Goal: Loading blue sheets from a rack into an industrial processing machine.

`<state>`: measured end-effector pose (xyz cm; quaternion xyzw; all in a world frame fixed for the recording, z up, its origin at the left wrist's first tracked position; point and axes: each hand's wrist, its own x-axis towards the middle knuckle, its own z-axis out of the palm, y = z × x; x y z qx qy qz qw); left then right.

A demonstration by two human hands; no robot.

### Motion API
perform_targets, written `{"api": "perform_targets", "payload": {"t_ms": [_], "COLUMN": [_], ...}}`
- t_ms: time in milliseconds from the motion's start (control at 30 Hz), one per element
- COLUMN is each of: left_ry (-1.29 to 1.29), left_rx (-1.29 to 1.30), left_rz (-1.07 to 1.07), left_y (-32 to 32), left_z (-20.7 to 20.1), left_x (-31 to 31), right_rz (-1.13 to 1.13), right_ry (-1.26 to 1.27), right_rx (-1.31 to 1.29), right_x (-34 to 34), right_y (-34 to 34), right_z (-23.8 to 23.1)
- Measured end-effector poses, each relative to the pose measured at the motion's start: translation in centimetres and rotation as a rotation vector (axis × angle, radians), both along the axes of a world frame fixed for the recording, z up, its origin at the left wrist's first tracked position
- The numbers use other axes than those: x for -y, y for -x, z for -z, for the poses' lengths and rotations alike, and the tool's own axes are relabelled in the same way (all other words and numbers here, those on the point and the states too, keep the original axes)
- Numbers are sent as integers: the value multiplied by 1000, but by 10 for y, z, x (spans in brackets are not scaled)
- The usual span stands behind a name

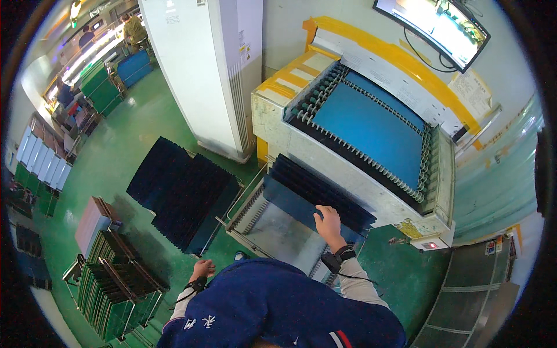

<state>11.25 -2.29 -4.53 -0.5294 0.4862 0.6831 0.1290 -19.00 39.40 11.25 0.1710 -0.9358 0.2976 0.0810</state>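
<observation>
Panel in hand: dark blue panel (301,210), gripped at its top edge by the right hand, standing tilted in the slotted rack just below the machine.
Far left: rows of white and green panels (40,165) seen on racks along the aisle, well apart from the person.
Lower left: rack of green panels (113,284) standing on the green floor (116,151), panels held upright in slots; a pinkish board stack (93,219) leaning just beside it.
Left hand: left hand (202,269) hanging loosely curled, nothing held, near the green panel rack but not touching it.
Centre left: two stacks of dark blue panels (185,197) fanned out on the floor, between the green rack and the slotted rack.
Centre: slotted rack (272,232), grey metal, partly filled; more dark panels stood in a row behind the gripped one.
Right hand: right hand (329,223) closed over the panel edge, fingers on the far face; black strap worn on the wrist.
Upper right: machine (360,174) with roller conveyor, a blue sheet (371,127) lying flat on the rollers; yellow trim along the top.
Top right: monitor (435,26) mounted above the machine, lit.
</observation>
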Motion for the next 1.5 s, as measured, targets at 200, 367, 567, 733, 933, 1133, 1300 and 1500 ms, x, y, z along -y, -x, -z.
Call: {"api": "perform_targets", "payload": {"t_ms": [200, 367, 567, 733, 933, 1133, 1300, 1500], "left_ry": [51, 26, -69, 37, 10, 45, 11, 16], "left_rx": [20, 14, -56, -5, 36, 28, -11, -8], "left_rz": [59, 94, 27, 47, -8, 33, 77, 77], "left_y": [3, 2, -8, -19, -32, -28, -22, -12], "left_z": [-3, 3, 8, 12, 22, 4, 14, 27], "left_x": [6, 13, 25, 24, 30, 28, 34, 40], "right_rz": [33, 69, 146, 165, 168, 138, 131, 130], "right_ry": [-108, -189, -484, -509, -494, -405, -406, -346], "right_rx": [-42, 44, 262, 200, 229, 27, 13, 32], "right_x": [5, 0, 0, 1, 8, 29, 33, 38], "right_y": [-10, 0, 19, 22, 14, -32, -54, -53], "right_z": [2, 23, 40, 49, 39, 4, -2, -5]}}
